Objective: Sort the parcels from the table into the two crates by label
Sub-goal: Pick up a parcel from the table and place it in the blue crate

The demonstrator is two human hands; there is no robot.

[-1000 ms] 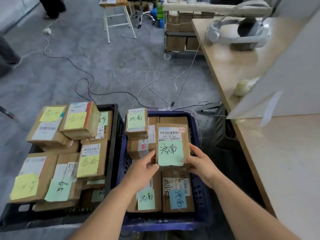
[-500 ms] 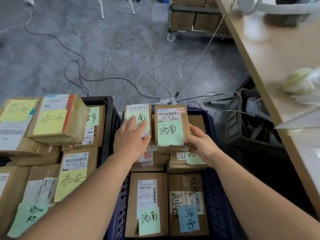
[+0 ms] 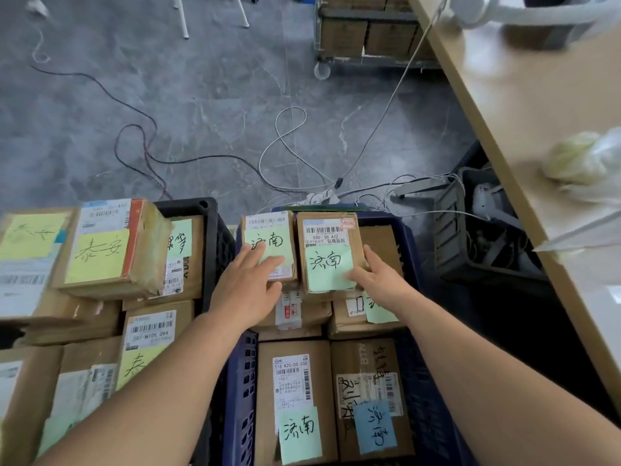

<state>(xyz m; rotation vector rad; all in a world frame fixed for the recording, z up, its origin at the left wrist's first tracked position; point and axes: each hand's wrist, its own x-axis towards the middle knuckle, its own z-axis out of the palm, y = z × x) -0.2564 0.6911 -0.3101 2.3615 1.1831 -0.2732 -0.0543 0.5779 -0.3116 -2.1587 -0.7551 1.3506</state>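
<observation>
Our right hand [image 3: 376, 275] grasps the parcel [image 3: 331, 250] at the blue crate's [image 3: 411, 250] far edge, long axis pointing away, while our flat, released left hand [image 3: 248, 287] steadies its neighbour [image 3: 268, 232].

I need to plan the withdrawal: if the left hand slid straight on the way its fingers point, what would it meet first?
The left hand lies flat on the back-left parcel, fingers pointing up-right. Going on, it would probably meet the neighbouring parcel under the right hand; their relative heights are unclear.
</observation>
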